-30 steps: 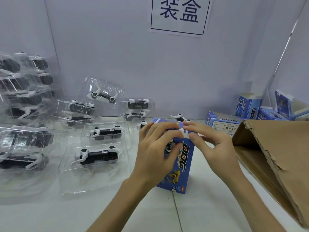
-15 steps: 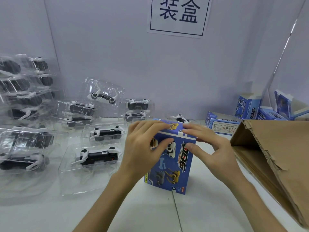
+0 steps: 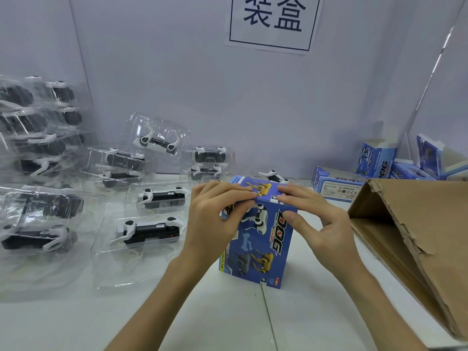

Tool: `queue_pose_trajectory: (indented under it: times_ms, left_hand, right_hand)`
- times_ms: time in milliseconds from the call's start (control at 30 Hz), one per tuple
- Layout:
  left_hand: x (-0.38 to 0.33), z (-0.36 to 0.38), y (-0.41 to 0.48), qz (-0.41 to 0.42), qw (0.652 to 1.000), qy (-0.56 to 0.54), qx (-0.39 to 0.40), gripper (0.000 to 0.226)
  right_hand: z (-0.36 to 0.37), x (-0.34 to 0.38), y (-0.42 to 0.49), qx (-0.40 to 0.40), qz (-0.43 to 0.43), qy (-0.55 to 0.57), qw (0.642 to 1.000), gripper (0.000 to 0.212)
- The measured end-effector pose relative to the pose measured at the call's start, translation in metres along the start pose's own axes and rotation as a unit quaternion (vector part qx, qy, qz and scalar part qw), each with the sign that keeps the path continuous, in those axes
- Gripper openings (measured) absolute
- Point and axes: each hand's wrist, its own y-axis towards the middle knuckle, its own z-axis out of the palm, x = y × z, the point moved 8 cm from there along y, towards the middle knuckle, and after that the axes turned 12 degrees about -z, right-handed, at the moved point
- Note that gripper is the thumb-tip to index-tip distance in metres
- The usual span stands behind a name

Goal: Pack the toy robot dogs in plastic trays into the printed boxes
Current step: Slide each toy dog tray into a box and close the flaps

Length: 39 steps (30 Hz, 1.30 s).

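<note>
Left hand (image 3: pixel 217 219) grips the printed box (image 3: pixel 263 252) at its upper left corner: the fingers lie across the top flap, which is down, and the thumb presses on the blue front face. Right hand (image 3: pixel 319 224) grips the same box at the upper right corner, with the fingers on the top and the thumb on the front, beside the word DOG. The fingertips of the two hands come near each other on the top but do not touch. The box stands upright on the white table (image 3: pixel 228 323), in the middle of the view.

At 9 o'clock from the box, just beside the left wrist, lies a clear plastic tray (image 3: pixel 121 272) with a black and white toy robot dog (image 3: pixel 152 230) inside it. Other trays (image 3: pixel 38 216) with dogs are spread and stacked from 9 to 11 o'clock, up to the wall. At 2 o'clock stand and lie more blue boxes (image 3: pixel 336 190). At 3 o'clock a torn cardboard carton (image 3: pixel 417 236) lies on its side, its open end toward the box. At 12 o'clock, high on the wall, hangs a paper sign (image 3: pixel 273 21) with two large characters.
</note>
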Motion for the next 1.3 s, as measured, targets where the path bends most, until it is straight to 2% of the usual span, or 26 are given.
queue_pose_trajectory:
  times_ms: [267,467,533,633,733,800,900,1033,1200,1233,1300]
  left_hand:
    - [-0.003,0.000,0.000,-0.002,1.000,0.015,-0.025,0.006]
    - [-0.013,0.000,0.001,0.029,0.997,0.059,-0.034,0.003]
    - [-0.018,0.003,-0.002,0.029,0.996,0.066,-0.043,0.002]
    - [-0.029,0.011,-0.007,0.054,0.994,0.081,-0.048,0.003]
    - [-0.029,0.010,-0.008,0.091,0.992,0.082,-0.035,0.009]
    - [-0.017,0.002,-0.007,0.075,0.993,0.080,-0.042,0.014]
    - [-0.004,-0.005,-0.007,0.048,0.997,0.054,-0.041,0.015]
    - [-0.005,-0.004,-0.007,0.028,0.998,0.025,-0.043,0.016]
    - [0.001,-0.001,-0.009,-0.016,0.999,-0.009,-0.041,0.014]
    - [0.007,0.001,-0.012,-0.035,0.999,-0.021,-0.026,0.021]
    - [0.028,0.011,-0.019,-0.117,0.990,-0.069,0.032,0.063]
  right_hand:
    - [-0.002,0.006,0.003,0.003,-0.027,-0.025,0.999,0.032]
    - [-0.003,0.001,0.009,0.039,0.015,-0.006,0.999,0.030]
    - [-0.003,0.004,0.013,0.039,-0.011,-0.072,0.997,0.027]
    - [0.002,0.016,0.014,0.018,-0.106,-0.188,0.976,0.044]
    - [0.005,0.010,0.009,-0.003,-0.120,-0.161,0.980,0.050]
    - [0.005,0.005,0.007,-0.020,-0.107,-0.147,0.983,0.051]
    - [0.010,0.007,0.007,-0.042,-0.100,-0.130,0.986,0.040]
    - [0.012,0.010,0.006,-0.066,-0.089,-0.114,0.987,0.034]
    - [0.012,0.005,0.004,-0.063,-0.069,-0.083,0.992,0.043]
    - [0.010,0.001,0.004,-0.063,-0.059,-0.068,0.994,0.047]
    - [0.002,-0.009,0.003,-0.077,-0.043,-0.033,0.996,0.047]
